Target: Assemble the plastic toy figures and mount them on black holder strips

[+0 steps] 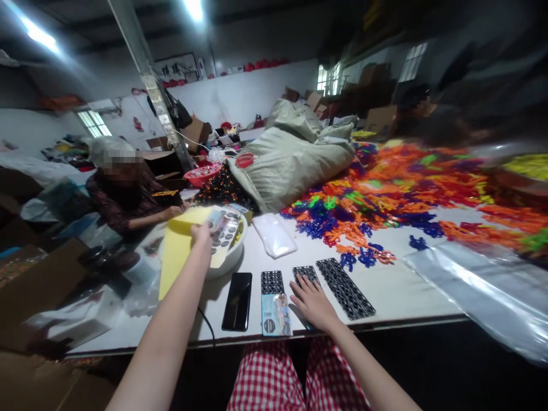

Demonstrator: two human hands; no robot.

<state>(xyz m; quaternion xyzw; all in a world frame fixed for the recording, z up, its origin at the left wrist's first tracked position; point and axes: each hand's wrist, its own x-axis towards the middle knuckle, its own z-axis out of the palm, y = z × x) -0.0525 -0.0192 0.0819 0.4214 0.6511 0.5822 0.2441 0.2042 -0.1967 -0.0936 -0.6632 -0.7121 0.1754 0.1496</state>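
Note:
My left hand [202, 233] is closed on the edge of a yellow-backed sheet [180, 248], over a white bowl [229, 262]. Beside those fingers, pale sheets printed with round dark labels [220, 231] lie across the bowl. Fingers spread, my right hand [311, 299] rests flat on a black perforated strip [302, 272], partly covering it. To its right lies a longer black strip [346, 288]. Left of that hand, a blue printed card [276, 315] overlaps another black strip [272, 281]. A black phone [237, 301] lies further left.
A clear bag [274, 235] lies behind the strips. Piles of orange, blue and green plastic pieces [377, 194] spread across the right, near a large woven sack [295, 162]. Clear plastic [475, 297] hangs over the table's right front edge. Another person [124, 194] sits at the left.

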